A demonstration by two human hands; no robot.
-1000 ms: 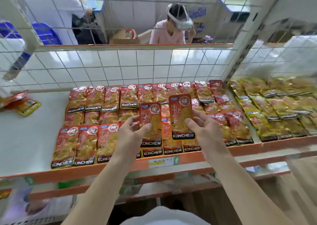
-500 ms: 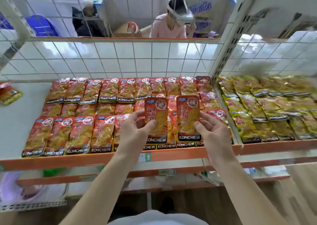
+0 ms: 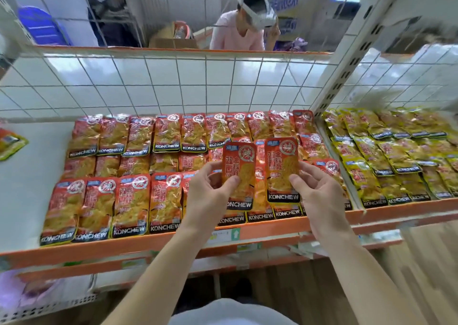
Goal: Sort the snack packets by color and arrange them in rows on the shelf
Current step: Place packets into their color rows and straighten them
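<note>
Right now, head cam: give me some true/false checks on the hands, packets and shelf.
1. The left hand pinches a red packet. True.
2. The right hand is empty. False: it holds a second red packet.
3. The yellow rows lie left of the red rows. False: they lie to the right.
4. The shelf edge is orange. True.
5. A stray packet lies apart at far left. True.

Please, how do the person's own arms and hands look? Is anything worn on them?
The left hand and right hand are bare: no gloves, rings or watch show. The left forearm and right forearm are bare too, with no sleeve in view. A white garment shows at the bottom edge.
</note>
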